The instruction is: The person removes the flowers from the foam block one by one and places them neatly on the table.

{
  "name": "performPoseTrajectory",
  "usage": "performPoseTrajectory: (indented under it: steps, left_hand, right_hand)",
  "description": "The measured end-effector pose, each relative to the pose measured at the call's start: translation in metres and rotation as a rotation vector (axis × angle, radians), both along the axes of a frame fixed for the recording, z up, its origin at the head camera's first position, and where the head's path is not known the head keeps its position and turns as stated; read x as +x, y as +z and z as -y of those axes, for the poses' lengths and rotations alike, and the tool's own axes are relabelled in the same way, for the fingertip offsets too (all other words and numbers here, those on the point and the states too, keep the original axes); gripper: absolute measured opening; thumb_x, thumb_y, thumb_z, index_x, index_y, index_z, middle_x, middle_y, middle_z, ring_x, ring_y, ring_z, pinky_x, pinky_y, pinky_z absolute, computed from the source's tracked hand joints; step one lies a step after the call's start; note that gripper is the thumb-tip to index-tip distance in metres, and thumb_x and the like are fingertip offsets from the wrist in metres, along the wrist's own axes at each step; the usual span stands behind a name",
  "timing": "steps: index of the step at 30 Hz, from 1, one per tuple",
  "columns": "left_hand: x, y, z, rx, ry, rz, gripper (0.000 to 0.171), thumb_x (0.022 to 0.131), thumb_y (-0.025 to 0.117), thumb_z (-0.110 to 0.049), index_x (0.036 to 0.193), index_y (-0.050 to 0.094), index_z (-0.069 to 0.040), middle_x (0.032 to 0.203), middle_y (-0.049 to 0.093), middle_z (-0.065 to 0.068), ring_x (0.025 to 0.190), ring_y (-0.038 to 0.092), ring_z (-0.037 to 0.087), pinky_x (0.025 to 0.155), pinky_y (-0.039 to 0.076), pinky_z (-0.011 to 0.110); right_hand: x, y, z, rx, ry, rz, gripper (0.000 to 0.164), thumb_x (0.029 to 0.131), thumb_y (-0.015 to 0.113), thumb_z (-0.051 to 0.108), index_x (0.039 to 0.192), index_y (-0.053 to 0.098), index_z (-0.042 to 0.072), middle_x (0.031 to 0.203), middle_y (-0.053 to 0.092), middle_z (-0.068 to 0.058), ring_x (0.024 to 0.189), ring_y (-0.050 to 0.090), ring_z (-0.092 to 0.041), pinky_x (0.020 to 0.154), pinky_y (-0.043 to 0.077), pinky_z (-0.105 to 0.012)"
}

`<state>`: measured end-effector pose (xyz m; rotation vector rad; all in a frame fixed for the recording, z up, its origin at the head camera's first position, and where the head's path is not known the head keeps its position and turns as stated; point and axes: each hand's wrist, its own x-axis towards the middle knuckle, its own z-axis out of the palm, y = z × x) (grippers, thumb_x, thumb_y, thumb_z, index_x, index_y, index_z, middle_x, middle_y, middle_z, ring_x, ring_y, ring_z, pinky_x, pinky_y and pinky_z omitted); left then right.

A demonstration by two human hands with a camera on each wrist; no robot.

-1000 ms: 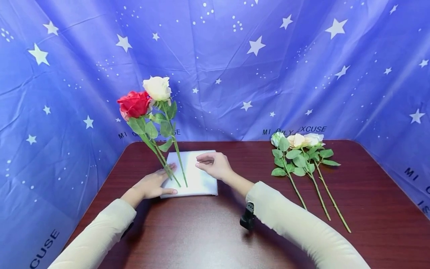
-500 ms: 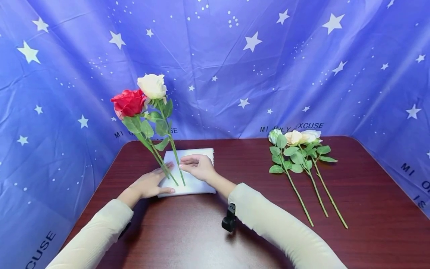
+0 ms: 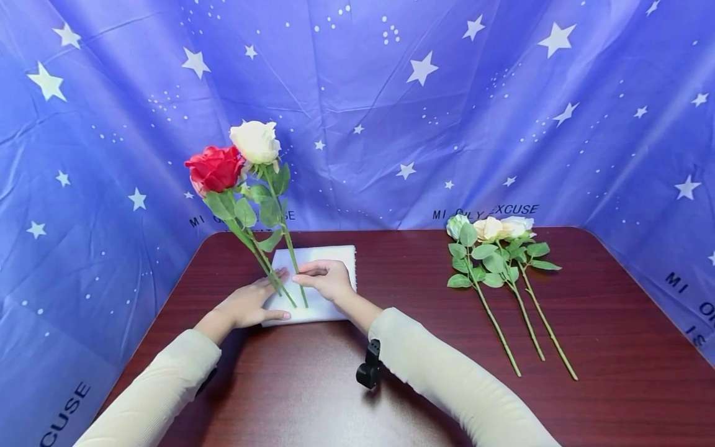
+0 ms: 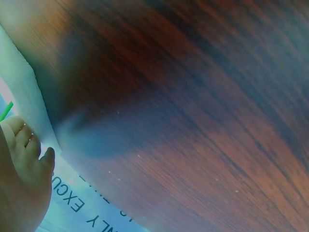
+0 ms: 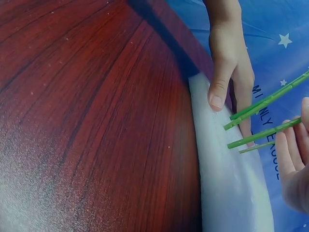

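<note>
A white foam block lies on the table, and my left hand rests on its left side, thumb at the front and fingers stretched across the top. Two stems lean to the left from the block under a red rose; pinkish petals show below it. To their right a white rose stands tilted, its foot at the foam. My right hand pinches this rose's stem low down, with thumb and fingers. In the right wrist view the stem ends meet the top of the foam.
Several cut roses lie at the right: a greenish one, a peach one and a white one, stems toward the front. A blue star-printed cloth hangs around the brown table.
My right hand has moved left across the foam and closed on the white rose's stem. The left hand stays on the block. The head view has shifted slightly.
</note>
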<state>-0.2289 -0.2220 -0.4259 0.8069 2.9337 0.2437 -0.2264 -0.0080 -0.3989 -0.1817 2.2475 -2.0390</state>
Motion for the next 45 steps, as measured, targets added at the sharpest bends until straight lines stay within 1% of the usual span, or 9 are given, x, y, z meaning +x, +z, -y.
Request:
performPoseTrajectory:
  steps: [4, 7, 14, 18, 26, 29, 37, 40, 45]
  left_hand:
    - [0.000, 0.000, 0.000, 0.001, -0.005, -0.017, 0.094, 0.081, 0.062, -0.061, 0.151, 0.029, -0.007, 0.155, 0.034, 0.017, 0.140, 0.040, 0.035, 0.112, 0.037, 0.049]
    - [0.000, -0.001, 0.000, 0.002, -0.014, -0.036, 0.094, 0.082, 0.062, -0.061, 0.150, 0.031, -0.005, 0.153, 0.036, 0.019, 0.138, 0.042, 0.036, 0.110, 0.039, 0.050]
    - [0.001, 0.000, 0.000, 0.015, -0.011, -0.002, 0.094, 0.082, 0.063, -0.059, 0.150, 0.030, -0.004, 0.156, 0.032, 0.019, 0.142, 0.036, 0.036, 0.113, 0.035, 0.050]
    - [0.002, -0.002, 0.000, 0.012, -0.017, -0.016, 0.094, 0.082, 0.062, -0.060, 0.150, 0.030, -0.002, 0.155, 0.033, 0.019, 0.141, 0.037, 0.036, 0.113, 0.036, 0.050]
    - [0.001, -0.001, 0.001, 0.016, -0.018, -0.004, 0.096, 0.083, 0.060, -0.063, 0.150, 0.029, -0.002, 0.156, 0.032, 0.019, 0.140, 0.038, 0.037, 0.112, 0.036, 0.050]
    - [0.000, 0.001, 0.001, 0.021, -0.012, 0.009, 0.096, 0.082, 0.061, -0.062, 0.151, 0.028, -0.004, 0.156, 0.030, 0.019, 0.141, 0.037, 0.037, 0.112, 0.036, 0.051]
    - [-0.001, 0.002, 0.000, 0.030, -0.026, 0.004, 0.095, 0.082, 0.062, -0.060, 0.150, 0.029, -0.003, 0.156, 0.031, 0.020, 0.141, 0.037, 0.037, 0.112, 0.036, 0.051]
    - [0.000, 0.002, 0.000, 0.025, -0.026, 0.004, 0.094, 0.083, 0.062, -0.060, 0.150, 0.030, -0.003, 0.156, 0.031, 0.020, 0.141, 0.037, 0.037, 0.112, 0.036, 0.051]
    - [0.002, 0.003, 0.001, 0.027, -0.016, 0.018, 0.093, 0.083, 0.062, -0.059, 0.150, 0.029, -0.003, 0.157, 0.030, 0.019, 0.141, 0.036, 0.037, 0.112, 0.036, 0.051]
  right_hand:
    - [0.001, -0.001, 0.000, 0.002, -0.018, -0.015, 0.024, 0.076, 0.080, 0.010, 0.096, 0.075, -0.002, 0.093, 0.075, -0.017, 0.066, 0.059, 0.005, 0.062, 0.047, -0.012]
    - [0.002, 0.000, -0.001, -0.007, -0.027, -0.021, 0.022, 0.077, 0.079, 0.009, 0.095, 0.074, -0.003, 0.092, 0.075, -0.017, 0.066, 0.061, 0.003, 0.065, 0.053, -0.014]
    - [0.002, -0.001, -0.004, -0.050, -0.059, -0.024, 0.022, 0.078, 0.078, 0.006, 0.095, 0.073, -0.006, 0.096, 0.074, -0.021, 0.083, 0.073, -0.016, 0.076, 0.059, -0.023]
    - [0.002, -0.004, -0.007, -0.032, -0.062, -0.061, 0.022, 0.077, 0.078, 0.005, 0.095, 0.073, -0.007, 0.096, 0.074, -0.021, 0.086, 0.073, -0.018, 0.076, 0.059, -0.023]
    - [0.001, 0.002, -0.009, -0.034, 0.005, -0.100, 0.022, 0.081, 0.074, 0.003, 0.100, 0.071, -0.009, 0.101, 0.072, -0.023, 0.094, 0.073, -0.028, 0.080, 0.059, -0.025]
    - [-0.001, 0.004, -0.009, -0.077, 0.040, -0.090, 0.022, 0.083, 0.070, -0.001, 0.102, 0.069, -0.012, 0.104, 0.070, -0.026, 0.094, 0.073, -0.029, 0.082, 0.059, -0.027]
    - [-0.001, 0.007, -0.006, -0.124, 0.092, -0.060, 0.021, 0.086, 0.064, -0.006, 0.105, 0.064, -0.015, 0.103, 0.070, -0.028, 0.089, 0.074, -0.024, 0.083, 0.059, -0.028]
    - [0.000, 0.008, -0.006, -0.092, 0.077, -0.053, 0.020, 0.085, 0.067, -0.002, 0.103, 0.066, -0.012, 0.101, 0.071, -0.026, 0.082, 0.074, -0.015, 0.081, 0.059, -0.025]
    - [0.000, 0.009, -0.006, -0.025, 0.017, -0.054, 0.021, 0.081, 0.074, 0.006, 0.099, 0.071, -0.005, 0.097, 0.074, -0.021, 0.071, 0.064, 0.002, 0.073, 0.056, -0.017]
